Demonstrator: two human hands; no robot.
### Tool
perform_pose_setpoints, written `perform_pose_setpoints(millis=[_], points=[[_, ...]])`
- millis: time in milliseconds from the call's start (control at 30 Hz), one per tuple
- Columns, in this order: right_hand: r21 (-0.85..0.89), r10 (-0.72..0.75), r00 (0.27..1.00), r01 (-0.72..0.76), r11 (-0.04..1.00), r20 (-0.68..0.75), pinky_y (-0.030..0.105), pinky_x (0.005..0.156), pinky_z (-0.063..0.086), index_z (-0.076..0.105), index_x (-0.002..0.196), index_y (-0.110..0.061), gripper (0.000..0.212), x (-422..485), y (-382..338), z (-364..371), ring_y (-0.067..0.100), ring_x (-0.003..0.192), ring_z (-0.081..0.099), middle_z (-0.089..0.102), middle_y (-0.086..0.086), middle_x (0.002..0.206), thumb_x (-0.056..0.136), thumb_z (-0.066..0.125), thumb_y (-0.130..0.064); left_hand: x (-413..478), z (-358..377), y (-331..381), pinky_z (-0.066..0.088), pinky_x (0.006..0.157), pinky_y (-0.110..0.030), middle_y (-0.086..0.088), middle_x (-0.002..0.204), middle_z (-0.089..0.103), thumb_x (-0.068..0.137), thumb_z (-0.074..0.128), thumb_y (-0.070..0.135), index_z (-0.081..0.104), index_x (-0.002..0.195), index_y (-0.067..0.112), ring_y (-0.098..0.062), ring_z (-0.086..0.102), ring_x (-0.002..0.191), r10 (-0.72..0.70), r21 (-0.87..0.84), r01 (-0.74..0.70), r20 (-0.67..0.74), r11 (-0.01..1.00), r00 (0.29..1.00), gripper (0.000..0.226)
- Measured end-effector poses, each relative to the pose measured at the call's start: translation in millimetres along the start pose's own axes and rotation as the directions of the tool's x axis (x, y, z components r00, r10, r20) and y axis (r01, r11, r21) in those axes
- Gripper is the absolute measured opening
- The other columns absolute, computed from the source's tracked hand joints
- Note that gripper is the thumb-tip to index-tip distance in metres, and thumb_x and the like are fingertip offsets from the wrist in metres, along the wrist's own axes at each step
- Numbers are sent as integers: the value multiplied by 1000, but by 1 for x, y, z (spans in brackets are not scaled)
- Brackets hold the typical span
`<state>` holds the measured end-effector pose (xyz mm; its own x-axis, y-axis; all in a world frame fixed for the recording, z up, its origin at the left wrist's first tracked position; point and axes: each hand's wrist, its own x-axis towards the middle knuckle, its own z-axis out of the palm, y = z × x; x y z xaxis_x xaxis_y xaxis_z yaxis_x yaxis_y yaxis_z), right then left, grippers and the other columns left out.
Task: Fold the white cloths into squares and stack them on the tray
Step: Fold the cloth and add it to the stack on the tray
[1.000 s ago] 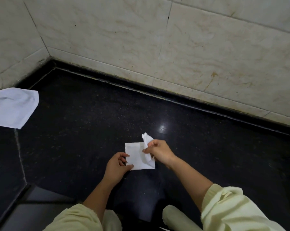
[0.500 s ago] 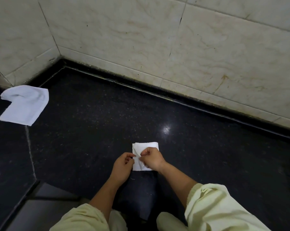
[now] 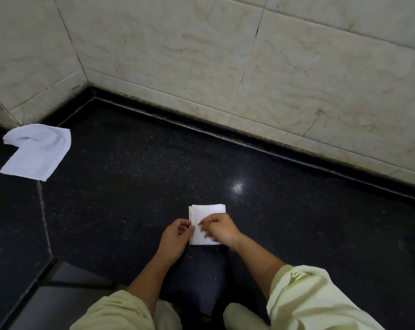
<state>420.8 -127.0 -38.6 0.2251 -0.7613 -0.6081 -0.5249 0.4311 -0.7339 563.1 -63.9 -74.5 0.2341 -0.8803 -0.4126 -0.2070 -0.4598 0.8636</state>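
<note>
At ten o'clock from the person, near the corner of the tiled wall (image 3: 201,67), the second cloth (image 3: 36,152) lies loose on the black table (image 3: 130,186). It is half doubled with one end curled, and no hand touches it.

In the middle, the left hand (image 3: 176,236) has its fingers curled and pinches the nine o'clock edge of the folded cloth (image 3: 207,214), at the lower half of that edge. The folded cloth lies flat on the table at twelve o'clock, close before the person. It is already a small, nearly square packet, with several layers showing at its left edge. The right hand (image 3: 222,231) covers its four o'clock part. Its fingertips are bent and seem to pinch the top layer just beside the left thumb (the exact contact is small and a little blurred).

I judge that the step in hand is the finishing of this fold. To do it well, the left hand should hold the layered edge fixed. The right hand should draw the top layer until its edge meets the ones below, then press flat from the middle out to three o'clock. The corners at six o'clock are hidden under the hands, so they need a check before lifting. The packet should be lifted with support from below, or the layers may slide open. The tray is not in view.
</note>
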Motion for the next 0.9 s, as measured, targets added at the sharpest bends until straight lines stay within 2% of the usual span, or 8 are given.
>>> perform_pose_setpoints(millis=[100, 200, 333, 433, 500, 633, 800, 900], points=[[-8, -8, 997, 8, 1000, -71, 17, 48, 43, 69, 80, -10, 14, -2, -1, -17, 9, 60, 59, 66, 3, 78, 85, 57, -4, -1, -1, 9, 46, 62, -16, -3, 85, 61, 83, 70, 8, 61, 104, 16, -10, 55, 70, -46, 58, 44, 19, 997, 999, 24], [-17, 11, 991, -14, 1000, -136, 15, 44, 41, 68, 85, -2, 11, -4, 3, -39, 12, 60, 57, 64, 7, 77, 86, 57, -3, 3, -6, 18, 46, 64, -19, -6, 87, 66, 78, 71, 5, 61, 105, 14, -14, 62, 77, -118, 132, 112, 39, 985, 992, 30], [-9, 73, 984, -76, 997, -164, 19, 46, 43, 65, 90, -3, 9, -9, 16, -55, 13, 59, 58, 65, 8, 79, 86, 57, -5, 8, -12, 32, 49, 71, -28, -4, 83, 66, 77, 67, 12, 61, 78, 13, -19, 62, 79, -209, 213, 209, -21, 954, 978, 7], [19, 87, 976, -85, 996, -202, 21, 51, 46, 62, 84, -6, 3, -11, 24, -57, 14, 63, 58, 65, 6, 78, 85, 59, -6, 10, -12, 39, 51, 67, -31, -9, 71, 58, 77, 64, 15, 54, 66, 12, -21, 57, 68, -261, 121, 270, -88, 955, 961, 15], [27, 81, 966, -77, 997, -244, 26, 57, 49, 60, 78, -9, 6, -11, 29, -53, 17, 67, 60, 66, 6, 78, 83, 64, -9, 9, -9, 42, 56, 66, -33, -12, 80, 64, 81, 65, 18, 58, 74, 6, -24, 63, 73, -339, 27, 340, -44, 940, 940, 15], [61, 101, 958, -88, 994, -270, 36, 76, 54, 60, 71, -12, 11, -9, 36, -39, 18, 73, 62, 66, 4, 77, 76, 70, -11, 6, 1, 41, 48, 54, -26, -16, 97, 66, 84, 65, 18, 62, 101, -1, -22, 63, 76, -424, -47, 425, 28, 904, 905, 26], [232, 163, 957, -107, 967, -239, 23, 52, 40, 62, 78, -8, 10, -17, 29, -33, 15, 65, 52, 60, 5, 75, 80, 70, -13, 2, 0, 47, 48, 58, -26, -7, 70, 59, 83, 66, 17, 61, 85, 2, -16, 53, 59, -489, -75, 495, 91, 865, 868, 17], [322, 217, 965, -160, 933, -149, 24, 48, 34, 64, 87, -6, 15, -25, 25, -35, 18, 64, 49, 60, 8, 77, 77, 68, -17, 1, -4, 49, 50, 60, -27, -5, 73, 57, 80, 67, 15, 60, 87, 5, -14, 52, 62, -527, -133, 548, 164, 826, 834, 14]])
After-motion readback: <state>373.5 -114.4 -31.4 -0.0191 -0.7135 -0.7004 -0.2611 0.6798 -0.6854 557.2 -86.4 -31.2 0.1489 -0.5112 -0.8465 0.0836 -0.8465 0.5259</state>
